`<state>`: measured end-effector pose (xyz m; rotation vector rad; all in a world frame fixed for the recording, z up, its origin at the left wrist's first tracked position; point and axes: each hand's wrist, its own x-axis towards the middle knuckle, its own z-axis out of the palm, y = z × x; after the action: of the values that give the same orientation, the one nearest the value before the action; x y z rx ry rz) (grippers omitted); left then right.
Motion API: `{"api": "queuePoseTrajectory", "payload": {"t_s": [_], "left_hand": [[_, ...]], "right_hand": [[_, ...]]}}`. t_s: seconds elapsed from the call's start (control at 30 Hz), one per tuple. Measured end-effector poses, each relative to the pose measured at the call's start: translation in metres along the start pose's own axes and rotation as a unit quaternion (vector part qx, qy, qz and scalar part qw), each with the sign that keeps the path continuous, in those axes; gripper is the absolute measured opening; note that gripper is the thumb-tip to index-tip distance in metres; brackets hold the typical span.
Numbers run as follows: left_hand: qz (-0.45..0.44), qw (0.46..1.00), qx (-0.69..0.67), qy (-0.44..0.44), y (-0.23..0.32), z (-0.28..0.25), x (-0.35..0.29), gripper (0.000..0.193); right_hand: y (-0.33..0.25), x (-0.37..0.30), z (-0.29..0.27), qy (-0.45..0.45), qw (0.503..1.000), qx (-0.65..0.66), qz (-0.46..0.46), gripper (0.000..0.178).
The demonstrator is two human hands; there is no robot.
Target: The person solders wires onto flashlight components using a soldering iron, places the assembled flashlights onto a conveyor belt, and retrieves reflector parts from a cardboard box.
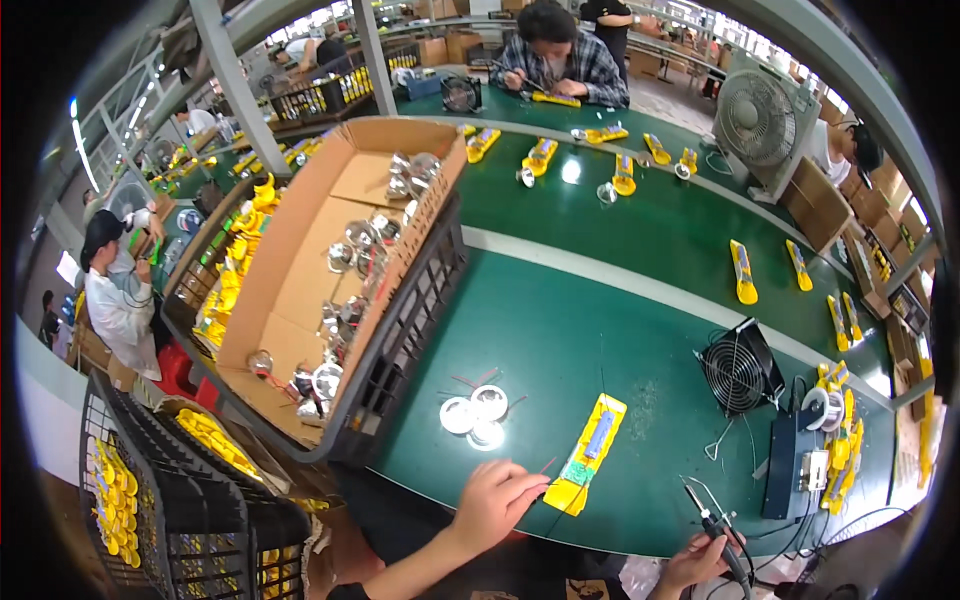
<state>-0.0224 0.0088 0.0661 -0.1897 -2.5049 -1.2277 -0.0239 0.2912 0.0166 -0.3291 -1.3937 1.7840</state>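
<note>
My left hand [498,508] is closed in a pinch at the near left edge of a yellow plastic housing [570,497]. A thin wire [547,466] sticks up from its fingertips. In the housing lie a green circuit board [577,472] and a blue-violet cell [600,436]. Near the table's front edge, my right hand [702,560] is wrapped round a soldering iron [712,522], its tip pointing up and left, apart from the housing. Beyond my left hand rest three silver reflectors [487,403] with thin wires attached.
To the left, a cardboard box [290,260] of silver reflectors sits on a black crate [425,300]. A small black fan [740,370] and a soldering station [787,465] stand at the right. Past a pale divider [620,288], yellow housings [742,272] lie on a green belt. Another person [560,60] works opposite.
</note>
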Motion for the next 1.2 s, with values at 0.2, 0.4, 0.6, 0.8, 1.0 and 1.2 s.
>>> {"api": "queuePoseTrajectory", "payload": {"t_s": [0.2, 0.4, 0.6, 0.8, 1.0, 1.2], "left_hand": [[-0.074, 0.989, -0.013, 0.130, -0.004, 0.033, -0.021, 0.014], [-0.083, 0.987, 0.025, 0.135, -0.002, 0.048, -0.026, 0.014], [-0.086, 0.977, 0.041, 0.190, -0.004, 0.059, -0.022, 0.016], [-0.079, 0.978, 0.026, 0.189, -0.005, 0.058, -0.021, 0.016], [-0.085, 0.980, 0.018, 0.180, -0.007, 0.058, -0.021, 0.017], [-0.082, 0.980, 0.025, 0.179, -0.009, 0.058, -0.021, 0.018]], "right_hand": [[-0.005, -0.011, 0.037, -0.129, 0.991, 0.006, -0.048, 0.029], [0.015, -0.019, 0.036, -0.173, 0.985, -0.004, -0.024, 0.032], [0.020, -0.025, 0.025, -0.304, 0.949, -0.079, -0.033, 0.032], [0.014, -0.038, 0.053, -0.264, 0.952, -0.141, -0.067, 0.045], [0.012, -0.039, 0.064, -0.296, 0.939, -0.159, -0.078, 0.047], [0.014, -0.039, 0.059, -0.310, 0.928, -0.186, -0.090, 0.048]]}}
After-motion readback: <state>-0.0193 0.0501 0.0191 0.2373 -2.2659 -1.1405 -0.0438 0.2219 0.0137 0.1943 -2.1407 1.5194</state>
